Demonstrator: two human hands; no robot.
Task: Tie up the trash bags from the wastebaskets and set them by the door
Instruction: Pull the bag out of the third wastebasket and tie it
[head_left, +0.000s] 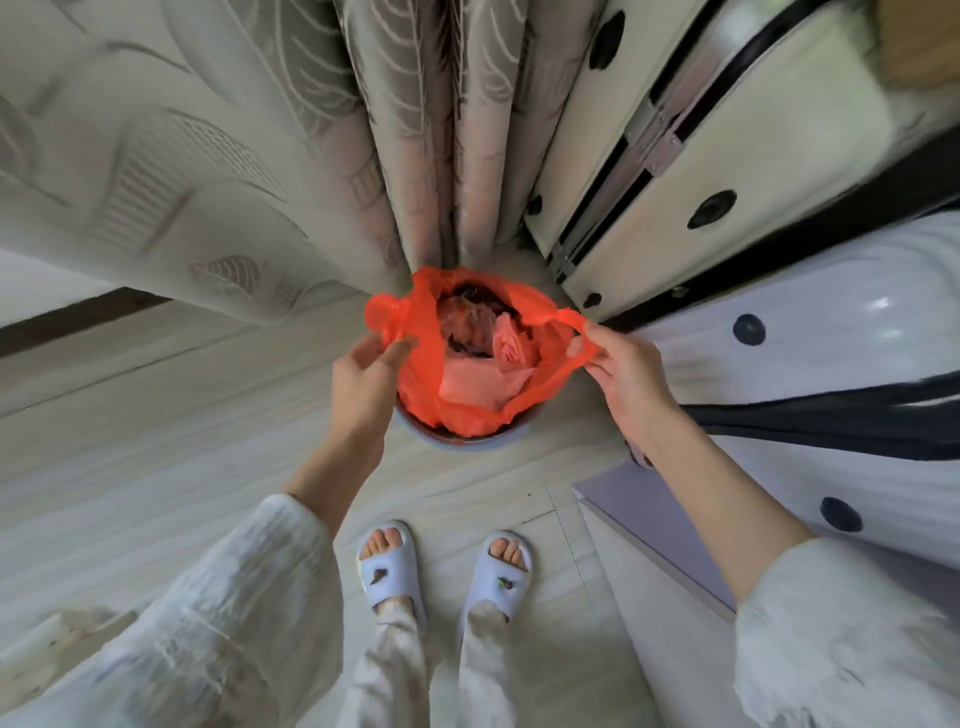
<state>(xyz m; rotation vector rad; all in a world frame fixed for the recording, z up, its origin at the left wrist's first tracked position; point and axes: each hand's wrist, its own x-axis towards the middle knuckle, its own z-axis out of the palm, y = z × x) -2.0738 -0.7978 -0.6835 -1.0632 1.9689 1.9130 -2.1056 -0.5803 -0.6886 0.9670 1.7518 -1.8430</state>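
Observation:
An orange trash bag (457, 395) sits in a small blue-rimmed wastebasket (467, 444) on the floor by the curtain. Its mouth is spread wide, with crumpled pink plastic and dark scraps showing inside. My left hand (363, 379) pinches the bag's left handle at its left edge. Out to the right, my right hand (618, 369) grips the twisted right handle and holds it taut. The basket's body is mostly hidden under the bag.
A patterned curtain (291, 156) hangs behind the basket. White furniture with black trim and dark round dots (717, 208) crowds the right side. A lilac panel (660, 525) lies at lower right. My slippered feet (447, 566) stand on pale wood floor.

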